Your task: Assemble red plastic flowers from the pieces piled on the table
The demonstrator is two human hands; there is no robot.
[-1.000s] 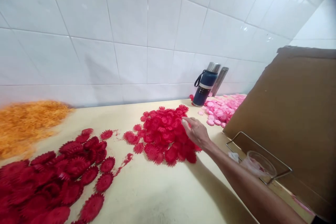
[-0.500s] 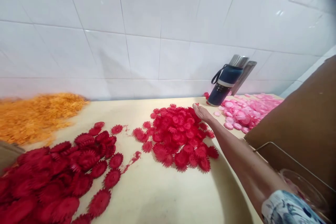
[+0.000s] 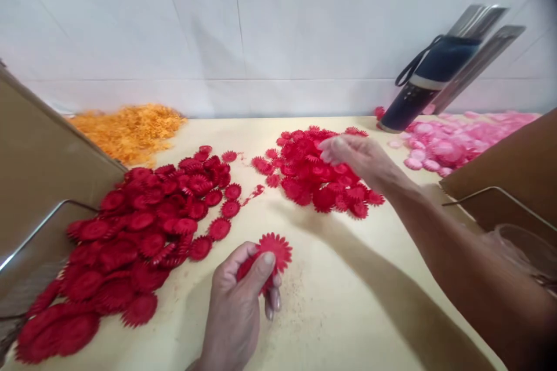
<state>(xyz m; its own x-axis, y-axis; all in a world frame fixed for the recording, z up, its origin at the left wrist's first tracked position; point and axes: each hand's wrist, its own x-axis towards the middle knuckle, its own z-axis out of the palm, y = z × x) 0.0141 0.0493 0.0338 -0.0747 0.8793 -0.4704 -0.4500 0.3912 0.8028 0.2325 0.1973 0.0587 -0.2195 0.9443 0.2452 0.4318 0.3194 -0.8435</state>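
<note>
My left hand (image 3: pixel 237 290) is closed over the table at the lower middle, its thumb pressing on red flower pieces (image 3: pixel 278 249). They are flat discs with toothed edges, and more than one seems stacked in the grip. Above the middle pile of bright red flower pieces (image 3: pixel 324 194), my right hand (image 3: pixel 346 153) has its fingers curled together. Whatever those fingers hold, if anything, cannot be made out. On the left lies a larger heap of darker red flower pieces (image 3: pixel 143 220).
Orange petals (image 3: pixel 134 127) are heaped at the back left, pink ones (image 3: pixel 461 139) at the back right. A dark blue flask (image 3: pixel 429 81) leans by the tiled wall (image 3: pixel 278 29). Brown cardboard panels (image 3: pixel 47 133) with wire rods flank both sides.
The view has shifted left and down. My left hand has come into view with red flower pieces in it. My right hand has moved from the pile's far right edge to over the pile.
</note>
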